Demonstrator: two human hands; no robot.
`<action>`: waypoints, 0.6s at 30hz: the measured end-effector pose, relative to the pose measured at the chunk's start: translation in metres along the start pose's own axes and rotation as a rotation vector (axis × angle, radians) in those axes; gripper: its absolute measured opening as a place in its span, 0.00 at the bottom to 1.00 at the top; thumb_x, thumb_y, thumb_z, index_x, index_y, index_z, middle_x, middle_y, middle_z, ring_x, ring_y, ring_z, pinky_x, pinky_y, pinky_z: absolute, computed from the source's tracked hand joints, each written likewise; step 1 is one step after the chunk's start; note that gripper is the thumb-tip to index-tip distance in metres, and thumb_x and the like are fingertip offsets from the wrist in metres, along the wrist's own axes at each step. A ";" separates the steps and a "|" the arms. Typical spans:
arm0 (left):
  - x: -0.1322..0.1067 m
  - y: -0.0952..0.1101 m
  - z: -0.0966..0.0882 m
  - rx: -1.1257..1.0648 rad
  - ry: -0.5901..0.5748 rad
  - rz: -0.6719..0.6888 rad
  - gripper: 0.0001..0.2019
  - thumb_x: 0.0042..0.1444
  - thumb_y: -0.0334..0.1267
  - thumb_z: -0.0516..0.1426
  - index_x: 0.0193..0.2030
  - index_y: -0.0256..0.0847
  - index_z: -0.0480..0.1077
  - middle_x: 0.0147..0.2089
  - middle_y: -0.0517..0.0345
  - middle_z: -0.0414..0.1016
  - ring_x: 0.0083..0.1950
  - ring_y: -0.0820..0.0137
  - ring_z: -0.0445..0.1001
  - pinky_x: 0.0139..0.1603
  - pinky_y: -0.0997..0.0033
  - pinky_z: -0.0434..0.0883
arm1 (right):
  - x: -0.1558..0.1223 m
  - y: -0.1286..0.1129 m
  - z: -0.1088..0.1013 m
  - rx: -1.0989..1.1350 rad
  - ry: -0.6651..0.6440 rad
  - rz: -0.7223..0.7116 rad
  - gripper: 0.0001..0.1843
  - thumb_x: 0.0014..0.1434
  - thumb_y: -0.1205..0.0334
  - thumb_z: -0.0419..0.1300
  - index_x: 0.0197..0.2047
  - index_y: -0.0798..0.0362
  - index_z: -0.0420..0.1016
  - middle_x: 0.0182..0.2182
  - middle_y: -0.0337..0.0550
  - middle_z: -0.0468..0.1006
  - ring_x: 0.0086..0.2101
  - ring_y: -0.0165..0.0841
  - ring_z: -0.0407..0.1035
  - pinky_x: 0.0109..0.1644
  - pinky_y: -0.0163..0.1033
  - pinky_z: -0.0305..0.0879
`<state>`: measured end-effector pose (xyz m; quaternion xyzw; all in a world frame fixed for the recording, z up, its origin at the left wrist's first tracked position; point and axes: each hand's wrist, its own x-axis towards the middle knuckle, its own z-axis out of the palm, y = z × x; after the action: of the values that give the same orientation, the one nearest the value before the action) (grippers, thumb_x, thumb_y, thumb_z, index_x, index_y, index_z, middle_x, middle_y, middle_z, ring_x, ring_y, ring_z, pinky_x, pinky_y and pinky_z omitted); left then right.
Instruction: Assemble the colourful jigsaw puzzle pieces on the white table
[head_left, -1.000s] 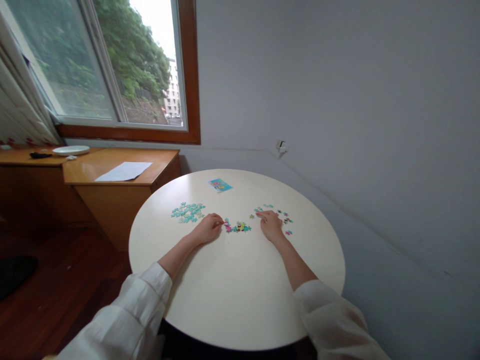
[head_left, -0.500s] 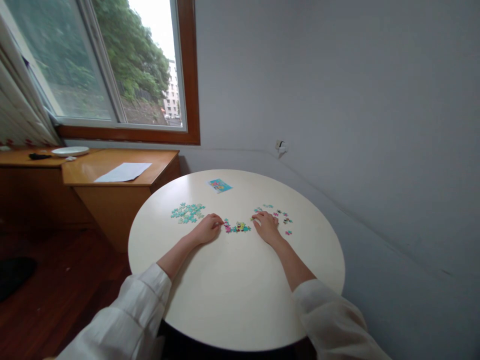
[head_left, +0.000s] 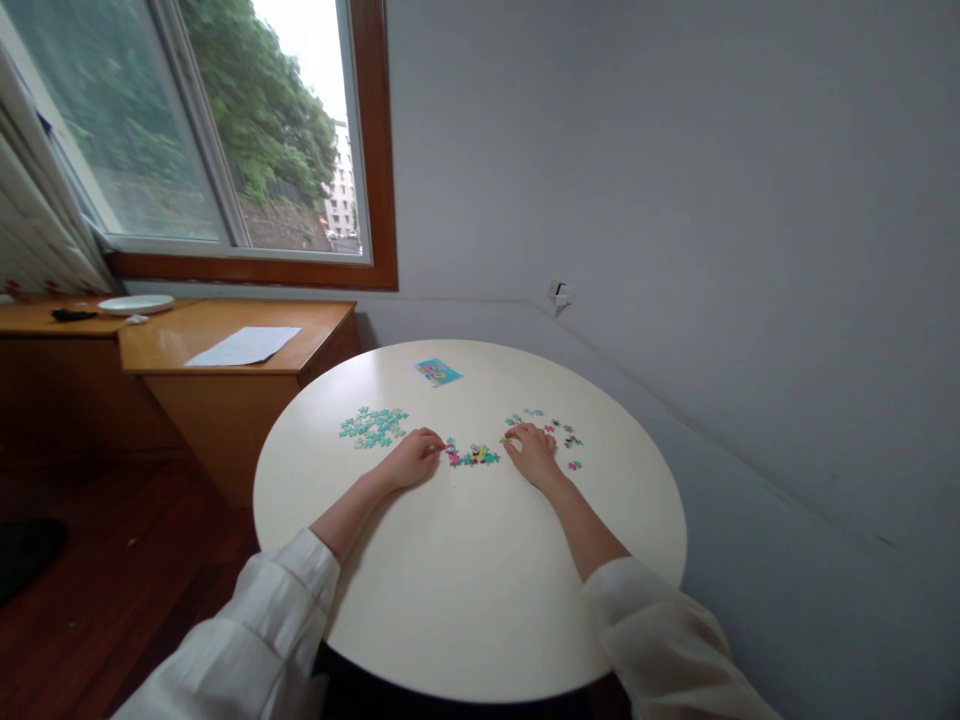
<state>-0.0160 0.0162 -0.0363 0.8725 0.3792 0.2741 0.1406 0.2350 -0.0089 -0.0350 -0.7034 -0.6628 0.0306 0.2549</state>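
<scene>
Shows a bare right hand (head_left: 534, 455) shifted, since a second ago, from pointing to curling at a small yellowish jigsaw piece (head_left: 503, 440), apparently bringing it into play just right of the short pink, teal and yellow jigsaw strip (head_left: 478, 455) on a round white table (head_left: 450, 580). Shows a bare left hand (head_left: 414, 458) beside the strip's left end. Cannot confirm a hold in either nearly closed grip.

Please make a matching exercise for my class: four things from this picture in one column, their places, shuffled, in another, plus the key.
Things
1. picture card
2. heap of teal pieces
3. partly built puzzle
4. paper sheet

Places
A. between left hand and right hand
B. on the wooden desk
C. near the far edge of the round table
D. left of the left hand

Pairs: 1-C, 2-D, 3-A, 4-B
</scene>
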 end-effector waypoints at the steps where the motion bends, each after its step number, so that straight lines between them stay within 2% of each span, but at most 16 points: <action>1: 0.000 0.000 0.000 -0.002 -0.001 -0.001 0.14 0.50 0.29 0.49 0.39 0.37 0.74 0.44 0.50 0.74 0.46 0.66 0.71 0.52 0.66 0.67 | 0.000 0.001 0.001 0.002 0.004 0.003 0.08 0.55 0.62 0.56 0.39 0.50 0.73 0.45 0.44 0.71 0.48 0.38 0.61 0.53 0.47 0.47; 8: 0.000 0.003 -0.002 -0.016 -0.014 -0.013 0.15 0.49 0.28 0.49 0.39 0.37 0.74 0.44 0.50 0.74 0.46 0.66 0.71 0.51 0.66 0.68 | 0.001 0.002 0.001 0.057 0.068 -0.031 0.07 0.51 0.64 0.58 0.36 0.51 0.70 0.42 0.43 0.73 0.46 0.38 0.63 0.51 0.46 0.49; 13: 0.000 0.005 -0.003 -0.017 -0.019 -0.007 0.15 0.49 0.28 0.49 0.39 0.36 0.74 0.44 0.49 0.73 0.45 0.66 0.72 0.50 0.67 0.68 | 0.000 0.001 -0.003 0.148 0.051 -0.038 0.05 0.50 0.63 0.58 0.33 0.51 0.70 0.33 0.38 0.77 0.40 0.36 0.68 0.50 0.46 0.51; 18: -0.001 0.006 -0.005 -0.022 -0.032 -0.012 0.15 0.50 0.28 0.49 0.39 0.36 0.74 0.44 0.48 0.73 0.46 0.66 0.71 0.51 0.67 0.68 | 0.002 0.003 0.000 0.263 0.060 -0.033 0.03 0.47 0.64 0.58 0.29 0.52 0.70 0.27 0.37 0.77 0.34 0.33 0.70 0.50 0.47 0.54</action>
<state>-0.0156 0.0118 -0.0295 0.8729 0.3791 0.2633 0.1578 0.2381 -0.0069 -0.0360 -0.6534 -0.6568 0.0921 0.3648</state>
